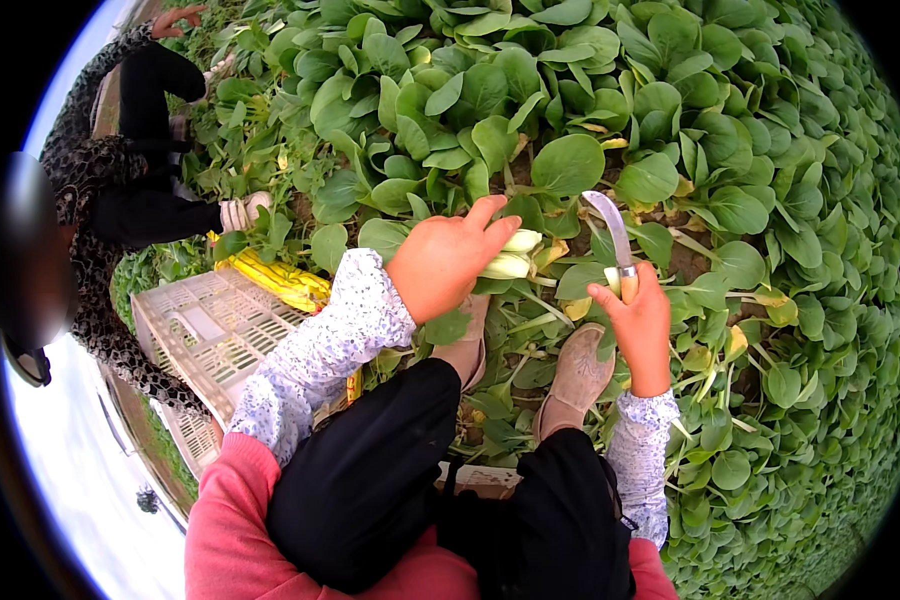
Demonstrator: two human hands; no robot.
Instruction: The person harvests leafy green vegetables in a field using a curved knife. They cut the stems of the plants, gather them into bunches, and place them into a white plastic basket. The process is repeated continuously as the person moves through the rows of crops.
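My left hand (442, 262) is closed around cut leafy greens (508, 265), likely bok choy, whose pale stem ends stick out to the right past my fingers. In my right hand (640, 322) is a small curved harvesting knife (612, 225). Its blade points up and hooks to the left, and my fist covers most of the wooden handle. A short pale stem piece (613, 280) shows beside the handle near my thumb; whether I pinch it I cannot tell. Loose leaves and yellowed leaves (576, 308) lie on the soil between both hands. Rooted green plants (568, 163) stand just beyond.
At left stands a pale slatted plastic crate (217, 322), with yellow plastic bags (274, 277) against its far side. Another person (150, 202) crouches beyond it. My shoes (576, 371) rest among trimmed leaves. Dense greens (817, 300) spread along the right.
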